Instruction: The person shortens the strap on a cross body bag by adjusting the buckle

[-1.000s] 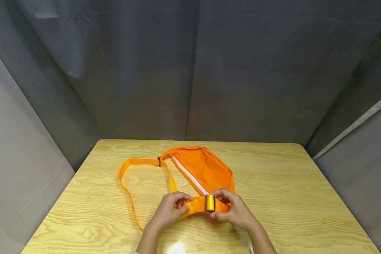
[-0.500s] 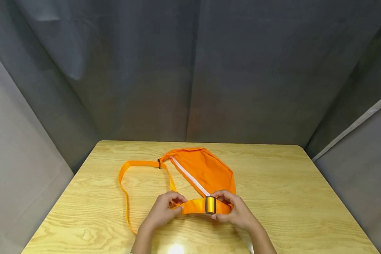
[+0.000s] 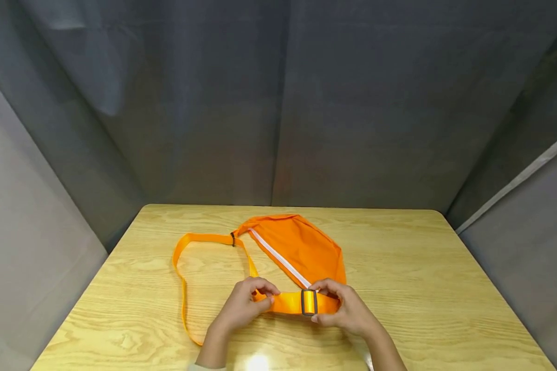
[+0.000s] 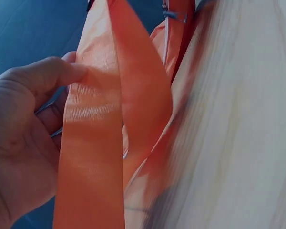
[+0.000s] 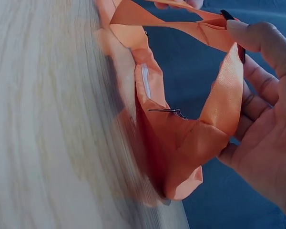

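Observation:
An orange sling bag (image 3: 306,247) with a white zipper (image 3: 278,256) lies on the table. Its strap (image 3: 285,303) runs across the front, through a black slide buckle (image 3: 302,302). My left hand (image 3: 241,306) pinches the strap left of the buckle. In the left wrist view, the left thumb presses on the flat webbing (image 4: 93,129), fingers partly hidden behind. My right hand (image 3: 348,309) grips the buckle's right side between thumb and fingers. In the right wrist view, the thumb touches the black buckle (image 5: 243,52), and the strap bends down to the bag (image 5: 155,86).
The wooden table (image 3: 422,288) extends on both sides of the bag. A loose strap loop (image 3: 184,278) lies to the left, with a small black ring (image 3: 233,239) near the bag's corner. Grey curtains (image 3: 278,103) stand behind and at the sides.
My left hand slid a little left along the strap, then slightly back right. The strap between my hands is straighter, and the buckle sits slightly nearer to me. My right hand keeps its grip.

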`<act>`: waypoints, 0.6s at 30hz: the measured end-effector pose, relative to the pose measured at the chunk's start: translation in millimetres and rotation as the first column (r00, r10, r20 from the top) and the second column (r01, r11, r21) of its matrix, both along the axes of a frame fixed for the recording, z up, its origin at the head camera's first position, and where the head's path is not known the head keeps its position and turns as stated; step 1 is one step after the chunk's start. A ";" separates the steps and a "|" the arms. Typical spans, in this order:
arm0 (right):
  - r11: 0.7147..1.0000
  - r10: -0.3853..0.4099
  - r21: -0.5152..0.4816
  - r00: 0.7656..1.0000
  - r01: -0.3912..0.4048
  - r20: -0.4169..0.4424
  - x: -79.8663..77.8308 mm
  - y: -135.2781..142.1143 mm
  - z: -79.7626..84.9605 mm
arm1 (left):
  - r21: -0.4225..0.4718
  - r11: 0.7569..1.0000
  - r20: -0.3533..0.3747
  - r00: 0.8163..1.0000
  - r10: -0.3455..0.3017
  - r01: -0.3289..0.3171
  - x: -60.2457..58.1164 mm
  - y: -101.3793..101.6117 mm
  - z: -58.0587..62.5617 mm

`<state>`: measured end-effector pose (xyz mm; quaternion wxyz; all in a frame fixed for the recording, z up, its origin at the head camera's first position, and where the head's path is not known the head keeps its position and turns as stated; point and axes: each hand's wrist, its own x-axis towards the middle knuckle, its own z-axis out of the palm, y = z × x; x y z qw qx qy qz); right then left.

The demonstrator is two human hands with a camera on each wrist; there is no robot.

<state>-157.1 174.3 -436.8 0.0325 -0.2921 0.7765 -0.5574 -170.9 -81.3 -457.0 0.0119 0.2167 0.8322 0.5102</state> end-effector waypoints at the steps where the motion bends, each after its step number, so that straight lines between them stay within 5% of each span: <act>1: 1.000 -0.001 0.004 1.000 0.001 -0.001 0.3 0.5 0.2 | -0.005 1.000 0.005 1.000 -0.001 0.001 2.4 -0.1 5.6; 4: 1.000 -0.006 0.020 1.000 0.006 -0.010 -0.9 2.3 -3.9 | 0.000 1.000 0.026 1.000 -0.013 0.013 9.2 0.2 19.9; 11: 0.991 -0.055 0.121 0.998 0.058 -0.029 -13.2 6.5 -27.7 | -0.026 0.999 0.021 1.000 -0.021 0.022 -6.5 -2.5 -9.2; 18: 0.949 -0.130 0.282 0.991 0.137 -0.044 -17.5 6.1 -32.4 | 0.018 1.000 0.078 0.997 -0.026 0.024 -7.5 -1.0 -14.2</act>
